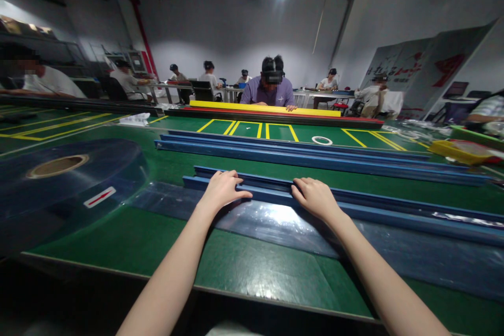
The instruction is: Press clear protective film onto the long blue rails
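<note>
My left hand (222, 189) and my right hand (315, 197) both rest on a long blue channel strip (394, 210) that lies across the green table (255, 268). The fingers of each hand curl over the strip's near edge, gripping it. The strip lies on a sheet of clear plastic film (275, 223) that runs off to the right. The film comes from a large roll (63, 178) lying flat at the left, marked with a red arrow label (100, 197).
Two more long blue strips (315, 155) lie farther back. A tape ring (322, 140) sits beyond them. Across the table a person in a purple shirt (270, 89) handles yellow and red strips (268, 109). A yellow tray (460, 149) stands at right. Other people sit at distant tables.
</note>
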Action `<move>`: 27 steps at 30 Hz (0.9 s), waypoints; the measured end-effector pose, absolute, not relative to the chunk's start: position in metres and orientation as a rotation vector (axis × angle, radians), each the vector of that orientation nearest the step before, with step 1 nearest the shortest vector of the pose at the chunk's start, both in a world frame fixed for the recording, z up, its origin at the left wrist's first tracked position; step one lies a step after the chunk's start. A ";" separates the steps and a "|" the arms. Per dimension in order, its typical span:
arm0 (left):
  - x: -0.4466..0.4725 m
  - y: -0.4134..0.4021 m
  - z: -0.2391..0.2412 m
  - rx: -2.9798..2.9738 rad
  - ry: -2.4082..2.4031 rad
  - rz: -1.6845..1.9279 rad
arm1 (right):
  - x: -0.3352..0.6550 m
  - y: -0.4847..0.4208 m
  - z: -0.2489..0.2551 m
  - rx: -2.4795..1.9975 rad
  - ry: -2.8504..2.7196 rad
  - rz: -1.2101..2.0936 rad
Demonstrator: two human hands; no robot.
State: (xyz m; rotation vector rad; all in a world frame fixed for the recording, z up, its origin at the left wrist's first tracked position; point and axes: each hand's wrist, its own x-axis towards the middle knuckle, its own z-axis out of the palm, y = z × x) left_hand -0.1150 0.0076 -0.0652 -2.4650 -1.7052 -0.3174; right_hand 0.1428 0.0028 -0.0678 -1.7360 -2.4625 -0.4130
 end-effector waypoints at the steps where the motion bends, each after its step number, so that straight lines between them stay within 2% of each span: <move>1: -0.115 0.008 -0.065 -2.460 -1.711 -0.317 | 0.143 0.003 -0.068 -1.737 -2.463 -0.410; 11: -0.113 0.004 -0.063 -2.457 -1.736 -0.278 | 0.142 0.001 -0.066 -1.748 -2.453 -0.422; 20: -0.109 -0.001 -0.064 -2.489 -1.776 -0.282 | 0.123 0.007 -0.056 -1.938 -2.354 -0.403; 27: -0.112 -0.004 -0.066 -2.501 -1.763 -0.310 | 0.091 0.014 -0.056 -1.771 -2.422 -0.357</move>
